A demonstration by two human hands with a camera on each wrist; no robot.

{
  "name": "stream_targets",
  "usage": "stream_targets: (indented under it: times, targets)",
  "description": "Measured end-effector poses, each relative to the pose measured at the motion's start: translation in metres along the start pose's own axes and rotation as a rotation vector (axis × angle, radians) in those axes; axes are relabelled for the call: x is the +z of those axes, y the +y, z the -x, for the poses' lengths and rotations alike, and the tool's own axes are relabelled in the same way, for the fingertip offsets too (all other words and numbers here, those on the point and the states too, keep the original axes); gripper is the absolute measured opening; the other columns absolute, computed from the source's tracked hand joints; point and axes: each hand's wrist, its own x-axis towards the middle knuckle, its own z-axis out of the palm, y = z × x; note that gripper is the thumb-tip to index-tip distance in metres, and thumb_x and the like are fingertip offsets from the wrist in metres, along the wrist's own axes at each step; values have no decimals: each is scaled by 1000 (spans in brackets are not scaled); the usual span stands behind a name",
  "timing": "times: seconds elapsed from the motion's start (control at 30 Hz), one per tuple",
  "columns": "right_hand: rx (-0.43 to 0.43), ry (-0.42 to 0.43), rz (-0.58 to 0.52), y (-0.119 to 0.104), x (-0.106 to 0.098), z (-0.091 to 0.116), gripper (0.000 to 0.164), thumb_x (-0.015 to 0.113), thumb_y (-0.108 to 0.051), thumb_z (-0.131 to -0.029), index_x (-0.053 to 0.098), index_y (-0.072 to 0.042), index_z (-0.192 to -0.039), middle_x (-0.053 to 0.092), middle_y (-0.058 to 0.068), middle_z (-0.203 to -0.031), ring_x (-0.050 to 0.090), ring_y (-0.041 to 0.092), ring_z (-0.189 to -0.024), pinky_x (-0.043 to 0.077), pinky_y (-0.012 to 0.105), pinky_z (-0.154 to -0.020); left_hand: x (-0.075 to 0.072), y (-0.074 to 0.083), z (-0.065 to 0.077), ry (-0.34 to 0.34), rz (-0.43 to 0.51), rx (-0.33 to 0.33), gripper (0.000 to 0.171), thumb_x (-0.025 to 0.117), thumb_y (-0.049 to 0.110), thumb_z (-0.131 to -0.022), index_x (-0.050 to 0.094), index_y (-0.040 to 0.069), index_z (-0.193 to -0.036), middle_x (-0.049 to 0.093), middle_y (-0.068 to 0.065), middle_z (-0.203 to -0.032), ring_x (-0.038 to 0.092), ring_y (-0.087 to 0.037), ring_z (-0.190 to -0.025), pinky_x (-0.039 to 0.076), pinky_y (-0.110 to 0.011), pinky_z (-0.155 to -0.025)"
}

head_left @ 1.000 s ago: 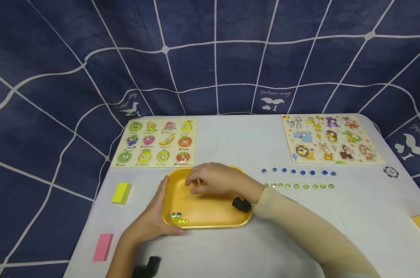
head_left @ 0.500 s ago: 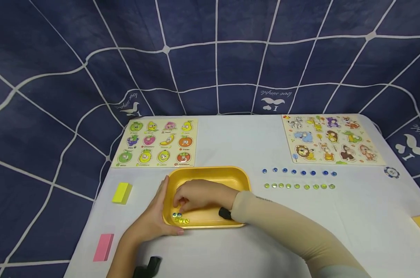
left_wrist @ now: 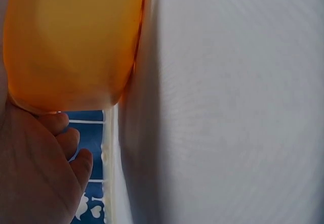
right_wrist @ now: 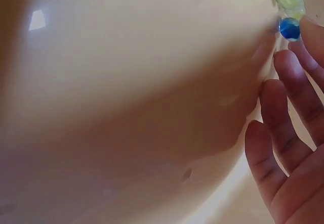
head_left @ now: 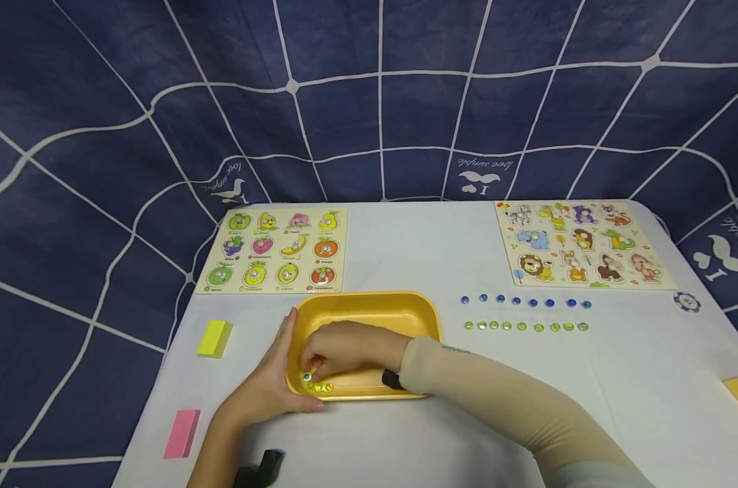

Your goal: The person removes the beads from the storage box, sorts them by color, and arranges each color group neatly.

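My left hand (head_left: 270,381) grips the near left corner of a yellow tray (head_left: 422,308), thumb along the front edge and fingers up the left side. In the left wrist view the tray's outer wall (left_wrist: 73,47) lies against that hand. Inside the tray, my right hand (head_left: 341,349) reaches down at the left end and pinches a blue glass bead (right_wrist: 289,29) between thumb and index finger. Another blue bead (head_left: 307,377) lies close by, beside several yellow-green beads (head_left: 327,388) in the corner. The right fingers partly hide the pinched bead.
Right of the tray lie a row of blue beads (head_left: 533,303) and a row of yellow-green beads (head_left: 522,327). A fruit puzzle board (head_left: 274,252) and an animal puzzle board (head_left: 579,245) stand behind. A yellow block (head_left: 213,339) and pink block (head_left: 181,434) lie at left.
My right hand has moved left and toward the near corner inside the tray, down to the beads, and now pinches a blue one. My left hand stays on the tray.
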Motion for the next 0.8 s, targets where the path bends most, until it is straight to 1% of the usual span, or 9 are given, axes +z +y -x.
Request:
stream_targets:
  times: [0.13, 0.3, 0.43, 0.57, 0.7, 0.8]
  targets:
    - [5, 0, 15, 0, 2, -2, 14, 71, -29, -84, 72, -20, -94, 59, -16, -81, 50, -2, -73, 40, 9, -67, 0, -1, -1, 0, 7, 9, 145, 90, 50, -49, -12, 31, -151, -8, 12, -159, -3, -23, -148, 9, -62, -115]
    - [18, 3, 15, 0, 3, -2, 11, 72, -30, -82, 70, -21, -88, 57, -15, -76, 49, -2, -69, 40, 9, -63, 0, -2, -1, 3, 8, 23, 145, 90, 49, -49, -11, 29, -151, -7, 10, -159, -3, -23, -148, 10, -61, -115]
    - [23, 5, 2, 1, 2, -1, 10, 73, -30, -82, 68, -21, -83, 56, -14, -73, 47, -1, -67, 38, 10, -61, 0, -2, -1, 4, 6, 21, 146, 90, 50, -48, -11, 29, -151, -8, 11, -159, -3, -23, -148, 9, -61, -115]
    - [39, 3, -1, 1, 2, -1, 10, 73, -29, -82, 68, -21, -81, 55, -14, -71, 47, -1, -66, 39, 10, -61, 0, -2, -1, 2, 10, 17, 146, 90, 50, -48, -12, 33, -150, -8, 11, -159, -4, -22, -148, 9, -61, -115]
    - [47, -2, 5, 1, 3, -1, 8, 73, -29, -82, 69, -22, -80, 55, -15, -68, 47, -1, -65, 39, 10, -60, 0, -2, -1, 2, 12, 21, 145, 90, 50, -48, -14, 38, -149, -7, 8, -160, -4, -22, -148, 9, -61, -115]
    - [54, -6, 11, 1, 3, -2, 8, 73, -27, -82, 69, -21, -79, 54, -14, -65, 47, 0, -63, 39, 11, -59, 0, -2, -1, 3, 12, 26, 145, 91, 49, -48, -14, 39, -148, -7, 6, -161, -4, -22, -148, 9, -60, -115]
